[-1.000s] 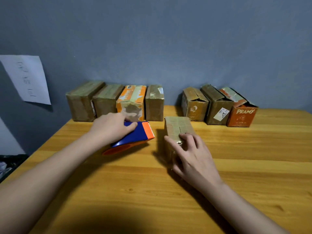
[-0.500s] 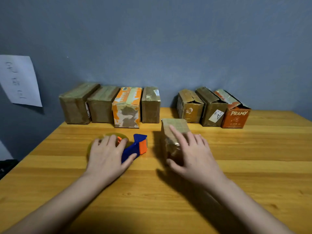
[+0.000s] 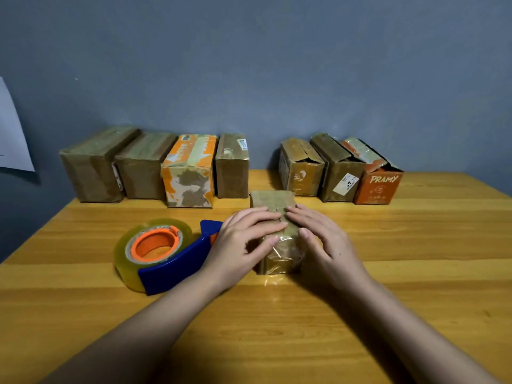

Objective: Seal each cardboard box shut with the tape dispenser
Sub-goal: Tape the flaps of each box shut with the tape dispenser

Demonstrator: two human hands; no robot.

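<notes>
A small brown cardboard box [image 3: 273,200] stands in the middle of the wooden table [image 3: 415,245], with clear tape running over its top and down its near end. My left hand [image 3: 243,242] and my right hand [image 3: 321,239] both lie on it, fingers stretched flat across the top and thumbs against the near face. The tape dispenser [image 3: 163,253], blue with an orange hub and a clear tape roll, lies on its side just left of my left hand, untouched.
Several boxes line the grey wall: a left group, among them an orange-and-white box [image 3: 191,170], and at the right three with loose top flaps, including an orange "PRAMY" box [image 3: 376,181]. A white paper [image 3: 11,139] hangs on the wall at left.
My left hand set the tape dispenser down on the table, let go of it and moved right onto the box. My right hand stayed on the box.
</notes>
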